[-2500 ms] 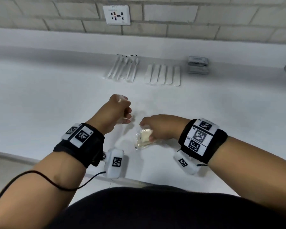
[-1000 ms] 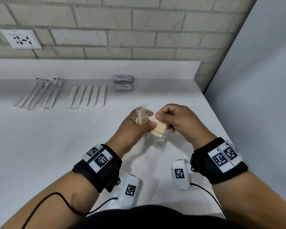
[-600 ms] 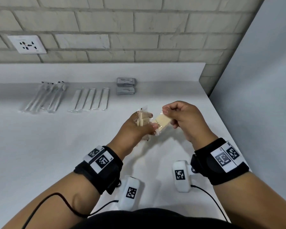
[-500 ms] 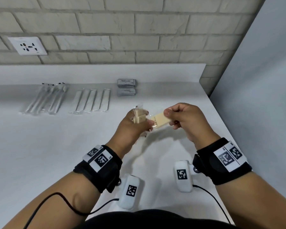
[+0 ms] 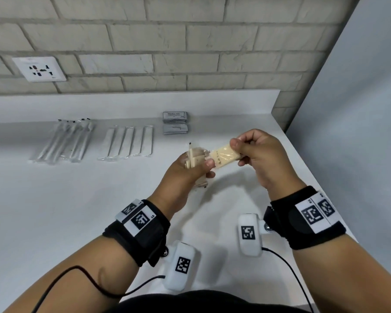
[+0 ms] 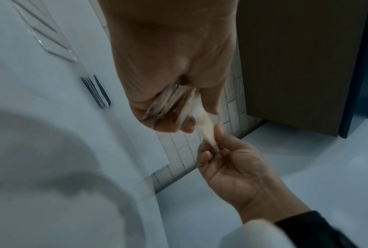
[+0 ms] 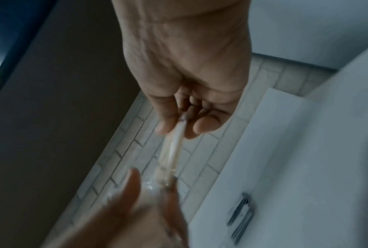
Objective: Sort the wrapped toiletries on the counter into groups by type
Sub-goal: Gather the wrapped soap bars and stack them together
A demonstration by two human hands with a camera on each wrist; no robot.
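My left hand [image 5: 190, 168] grips a small stack of cream soap bars in clear wrappers [image 5: 194, 158] above the white counter [image 5: 54, 211]. My right hand [image 5: 253, 150] pinches one end of another wrapped cream soap bar [image 5: 225, 155], whose other end touches the stack at my left thumb. The left wrist view shows the stack of wrappers [image 6: 170, 102] in my curled fingers and the single soap bar [image 6: 204, 129] pinched by the right hand [image 6: 216, 151]. In the right wrist view the soap bar [image 7: 174, 144] runs from my right fingers to the left hand [image 7: 136, 201].
Along the back of the counter lie a group of wrapped toothbrushes [image 5: 63, 141], a row of slim white wrapped packets [image 5: 129, 142] and two stacks of grey sachets [image 5: 175, 123]. A grey wall [image 5: 348, 132] bounds the counter on the right. A socket [image 5: 40, 68] sits on the brick wall.
Both hands lifted off the counter with soap bars and came together to the right. Over the last second my right hand drew its bar out rightwards from the left hand's stack and tilted it flatter.
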